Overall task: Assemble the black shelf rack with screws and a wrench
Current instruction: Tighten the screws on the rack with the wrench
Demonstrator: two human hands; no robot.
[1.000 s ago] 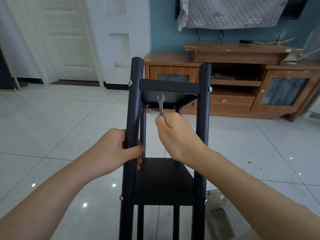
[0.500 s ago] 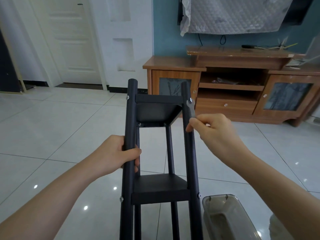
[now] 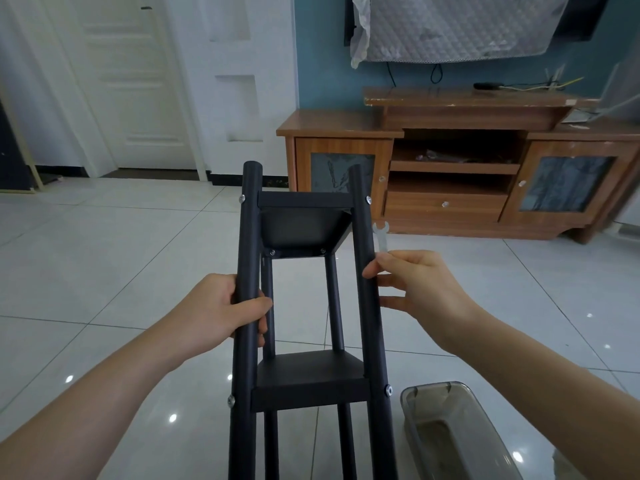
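Observation:
The black shelf rack (image 3: 308,389) stands tilted away from me on the tiled floor, with two shelves between four round posts. Silver screw heads show on the near posts at each shelf, such as the top right screw (image 3: 368,200). My left hand (image 3: 221,308) grips the near left post between the shelves. My right hand (image 3: 420,285) pinches a small silver wrench (image 3: 381,235) between thumb and forefinger, jaw pointing up, just right of the near right post. Its other fingers touch that post.
A clear plastic container (image 3: 453,431) sits on the floor at the rack's lower right. A wooden TV cabinet (image 3: 450,174) stands against the blue wall behind. A white door (image 3: 135,84) is at the back left. Glossy tiles stretch to the left.
My right hand has brought the wrench out from under the top shelf, past the top right screw, to the outside of the right post. The rack has tipped farther away. My left hand keeps its grip.

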